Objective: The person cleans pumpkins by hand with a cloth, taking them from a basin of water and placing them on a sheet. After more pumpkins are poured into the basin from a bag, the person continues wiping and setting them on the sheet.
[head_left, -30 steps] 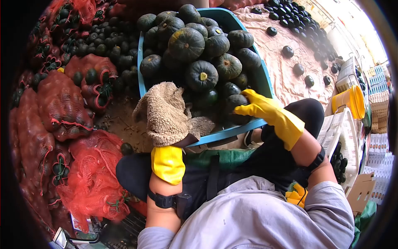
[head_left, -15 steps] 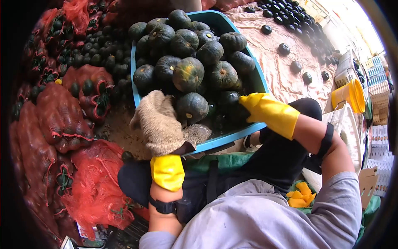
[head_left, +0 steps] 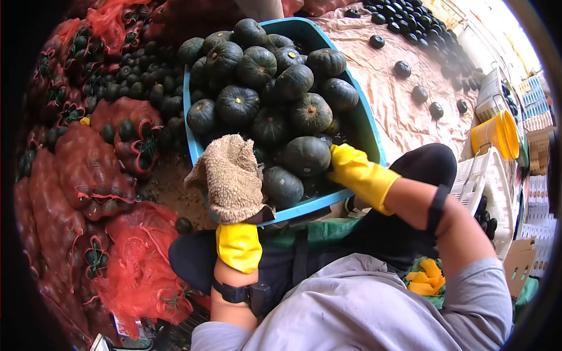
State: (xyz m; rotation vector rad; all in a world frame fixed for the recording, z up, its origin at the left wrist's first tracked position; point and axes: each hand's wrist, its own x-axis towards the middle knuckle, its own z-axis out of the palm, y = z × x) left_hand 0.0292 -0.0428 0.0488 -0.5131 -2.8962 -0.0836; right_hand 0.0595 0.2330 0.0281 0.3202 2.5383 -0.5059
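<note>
A blue tub (head_left: 374, 128) in front of me holds a heap of dark green pumpkins (head_left: 237, 104). My right hand (head_left: 358, 172), in a yellow rubber glove, has its fingers curled against the right end of a dark green pumpkin (head_left: 305, 156) near the tub's front. Another pumpkin (head_left: 282, 187) lies just below it by the front rim. Over my left hand (head_left: 231, 187) is a beige terry cloth (head_left: 228, 169), with a yellow glove cuff showing beneath. That hand is at the tub's front left corner, close to the lower pumpkin; the cloth hides its fingers.
Red mesh sacks (head_left: 93, 169) of dark green produce are piled on the left. Several pumpkins lie on a pinkish sheet (head_left: 374, 76) at the back right. A yellow bucket (head_left: 494, 136) and a white crate (head_left: 486, 193) stand at the right. Orange pieces (head_left: 426, 278) lie beside my leg.
A pumpkin with a yellow-orange patch no longer shows in the heap's middle. One pumpkin now lies beside my right hand, which has moved down and left. The front pumpkin has shifted toward me.
</note>
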